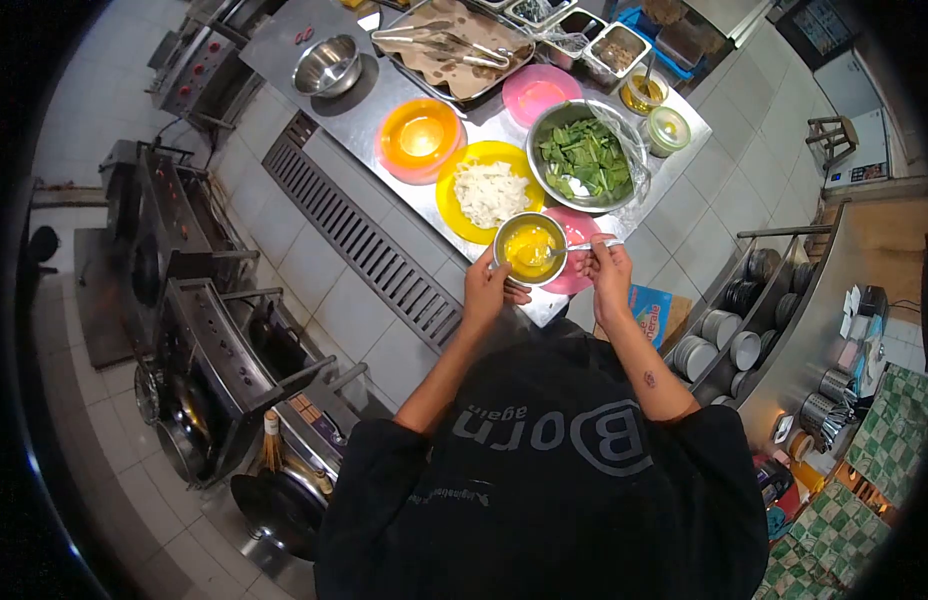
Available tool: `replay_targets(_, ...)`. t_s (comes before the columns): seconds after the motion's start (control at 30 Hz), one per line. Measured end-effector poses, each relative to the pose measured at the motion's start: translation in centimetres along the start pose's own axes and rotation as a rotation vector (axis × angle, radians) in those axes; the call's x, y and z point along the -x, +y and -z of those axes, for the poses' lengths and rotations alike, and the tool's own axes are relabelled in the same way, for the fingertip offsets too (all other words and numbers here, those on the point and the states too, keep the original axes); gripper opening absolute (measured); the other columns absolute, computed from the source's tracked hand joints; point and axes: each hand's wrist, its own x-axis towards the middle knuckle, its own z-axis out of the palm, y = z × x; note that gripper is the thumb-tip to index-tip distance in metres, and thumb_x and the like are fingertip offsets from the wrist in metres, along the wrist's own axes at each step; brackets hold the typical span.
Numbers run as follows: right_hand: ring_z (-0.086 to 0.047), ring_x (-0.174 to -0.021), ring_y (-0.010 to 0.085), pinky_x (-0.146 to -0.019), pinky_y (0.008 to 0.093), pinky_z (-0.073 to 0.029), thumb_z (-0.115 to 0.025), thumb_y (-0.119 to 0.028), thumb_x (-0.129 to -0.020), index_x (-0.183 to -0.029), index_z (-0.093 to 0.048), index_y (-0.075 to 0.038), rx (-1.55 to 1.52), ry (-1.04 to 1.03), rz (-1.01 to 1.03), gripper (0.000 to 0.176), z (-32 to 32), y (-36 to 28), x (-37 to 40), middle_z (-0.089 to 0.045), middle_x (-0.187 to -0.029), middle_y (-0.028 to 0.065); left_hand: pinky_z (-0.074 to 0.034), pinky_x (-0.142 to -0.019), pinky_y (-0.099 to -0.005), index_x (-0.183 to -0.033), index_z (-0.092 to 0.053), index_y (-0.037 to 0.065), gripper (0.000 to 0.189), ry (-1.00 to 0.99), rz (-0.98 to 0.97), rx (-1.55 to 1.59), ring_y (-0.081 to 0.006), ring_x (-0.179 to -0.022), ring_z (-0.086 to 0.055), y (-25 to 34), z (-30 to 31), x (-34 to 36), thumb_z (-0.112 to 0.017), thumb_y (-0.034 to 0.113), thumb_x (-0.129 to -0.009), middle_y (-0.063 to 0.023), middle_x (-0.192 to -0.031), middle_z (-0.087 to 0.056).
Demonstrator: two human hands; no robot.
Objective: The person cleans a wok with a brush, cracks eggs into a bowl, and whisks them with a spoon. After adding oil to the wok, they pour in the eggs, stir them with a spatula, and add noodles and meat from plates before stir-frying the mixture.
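L hand (484,290) grips small steel bowl of yellow liquid (529,250) at near edge of steel bench (369,115) | R hand (609,268) pinches metal utensil (576,247), tip in bowl | round yellow plate of white shreds (447,202) just behind

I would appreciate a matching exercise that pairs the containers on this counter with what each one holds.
Containers:
1. small metal bowl
2. large metal bowl
3. yellow plate

Contents:
a. green leaves
b. white chopped food
c. yellow liquid

Pairs: 1-c, 2-a, 3-b
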Motion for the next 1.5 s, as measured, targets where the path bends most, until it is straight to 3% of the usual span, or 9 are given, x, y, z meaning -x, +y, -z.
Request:
replay_targets(0.27,-0.059,-0.063,0.0136,-0.059,0.0248,-0.047,-0.055,-0.021,-0.098,-0.099,-0.056,-0.003,0.027,-0.067,0.21,0.019,-1.2,-5.1,1.7,-0.063,-0.075,0.0076,-0.059,-0.049,-0.0306,-0.14,-0.037,0.002,0.042,0.0,-0.023,0.05,-0.026,-0.059,-0.069,-0.3,-0.1,0.2,-0.042,0.006,-0.098,-0.0208,-0.078,-0.066)
replay_targets(0.47,-0.059,-0.063,0.0137,-0.06,0.0252,-0.047,-0.056,-0.022,-0.098,-0.101,-0.056,-0.004,-0.032,-0.032,0.119,0.019,-1.6,-6.7,2.7,-0.063,-0.076,0.0078,-0.059,-0.047,-0.0307,-0.139,-0.038,0.001,0.041,0.023,-0.004,0.071,-0.0264,-0.056,-0.068,-0.2,0.1,0.6,-0.041,0.005,-0.098,-0.0218,-0.074,-0.066)
replay_targets(0.7,-0.058,-0.063,0.0114,-0.057,0.0231,-0.044,-0.056,-0.023,-0.098,-0.099,-0.057,-0.006,0.052,0.015,0.151,0.018,1.5,-4.4,1.1,-0.063,-0.075,0.0054,-0.058,-0.048,-0.0315,-0.137,-0.04,0.001,0.04,0.114,0.003,0.058,-0.0272,-0.055,-0.068,-0.9,2.9,1.5,-0.043,0.004,-0.097,-0.0226,-0.074,-0.066)
replay_targets(0.87,-0.058,-0.061,0.0091,-0.052,0.0214,-0.042,-0.054,-0.022,-0.099,-0.098,-0.057,-0.004,0.445,0.061,0.29,0.018,4.6,1.8,-1.3,-0.066,-0.076,0.006,-0.059,-0.048,-0.033,-0.138,-0.038,0.0,0.042,0.162,-0.031,0.051,-0.0275,-0.057,-0.068,-1.5,4.1,2.6,-0.043,0.004,-0.097,-0.0223,-0.076,-0.067)
replay_targets(1.1,-0.06,-0.064,0.0098,-0.052,0.0227,-0.044,-0.053,-0.022,-0.099,-0.098,-0.057,-0.003,0.509,0.079,0.462,0.019,3.7,0.6,0.2,-0.067,-0.078,0.0074,-0.059,-0.048,-0.0333,-0.132,-0.04,-0.004,0.038,0.157,-0.063,0.061,-0.0297,-0.057,-0.068,-1.5,4.1,2.9,-0.046,0.008,-0.097,-0.0241,-0.075,-0.066)
replay_targets(1.13,-0.06,-0.064,0.0098,-0.052,0.0227,-0.044,-0.053,-0.022,-0.099,-0.098,-0.057,-0.003,0.509,0.081,0.461,0.019,3.7,0.5,0.2,-0.067,-0.078,0.0074,-0.058,-0.048,-0.0331,-0.132,-0.04,-0.004,0.038,0.152,-0.056,0.055,-0.0296,-0.057,-0.068,-1.3,4.0,2.9,-0.046,0.008,-0.097,-0.0243,-0.075,-0.066)
replay_targets(1.3,-0.06,-0.065,0.0101,-0.052,0.0217,-0.042,-0.054,-0.025,-0.099,-0.1,-0.056,-0.006,0.152,0.119,0.075,0.02,3.5,-0.2,-0.2,-0.067,-0.082,0.0073,-0.058,-0.049,-0.0326,-0.131,-0.041,-0.003,0.037,0.145,-0.016,0.028,-0.0298,-0.057,-0.068,-0.7,3.4,2.7,-0.046,0.01,-0.096,-0.0248,-0.075,-0.066)
replay_targets(1.43,-0.06,-0.065,0.0104,-0.052,0.0217,-0.042,-0.055,-0.025,-0.098,-0.1,-0.056,-0.007,0.143,0.093,0.118,0.018,3.3,-1.6,-0.1,-0.067,-0.082,0.0071,-0.058,-0.049,-0.0318,-0.13,-0.042,-0.003,0.037,0.131,0.019,0.031,-0.0294,-0.057,-0.069,-0.9,3.2,2.0,-0.045,0.01,-0.096,-0.0249,-0.076,-0.066)
replay_targets(1.5,-0.06,-0.063,0.0092,-0.052,0.021,-0.042,-0.054,-0.023,-0.099,-0.099,-0.057,-0.005,0.346,0.082,0.298,0.019,3.2,-1.8,-0.2,-0.067,-0.078,0.0083,-0.058,-0.049,-0.0319,-0.13,-0.042,-0.003,0.037,0.121,0.023,0.018,-0.0294,-0.057,-0.069,-1.0,3.1,1.8,-0.045,0.009,-0.095,-0.0247,-0.076,-0.066)
